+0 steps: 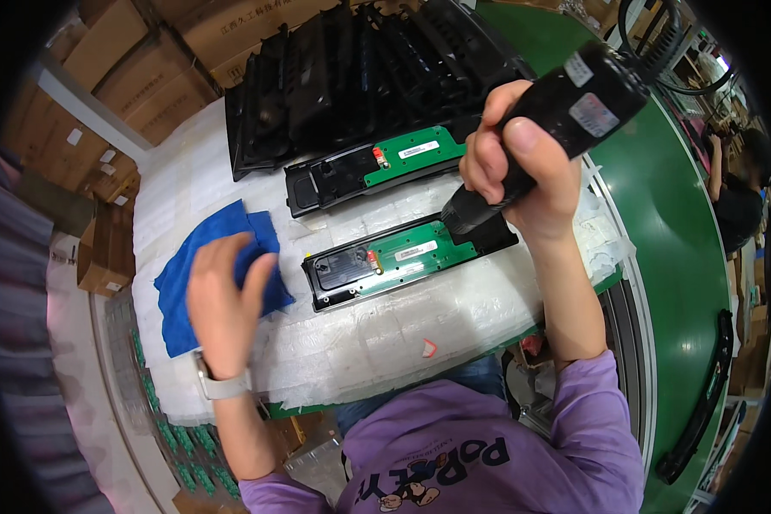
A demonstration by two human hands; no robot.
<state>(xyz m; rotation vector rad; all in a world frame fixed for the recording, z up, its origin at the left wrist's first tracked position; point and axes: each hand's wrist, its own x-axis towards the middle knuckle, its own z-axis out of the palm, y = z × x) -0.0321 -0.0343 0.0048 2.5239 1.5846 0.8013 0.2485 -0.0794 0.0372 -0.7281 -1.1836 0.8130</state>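
My right hand [531, 167] is wrapped round a black electric screwdriver [604, 81], held tilted with its nose pointing down to the left. The nose is over the right part of a green circuit board [437, 251]; whether the tip touches is hidden. That board lies in a long black plastic housing [338, 272] with a small red-and-yellow part near the board's left end. Slightly blurred, my left hand [218, 300] hovers by a blue cloth [184, 278], thumb and fingers apart, nothing in them.
Behind lies a second black housing [317, 182] with its own green board [420, 152]. Many black plastic parts [343, 77] are stacked farther back. White padding [360, 343] covers the table, with a small red-and-white scrap [429, 347]. A green surface [672, 283] runs along the right.
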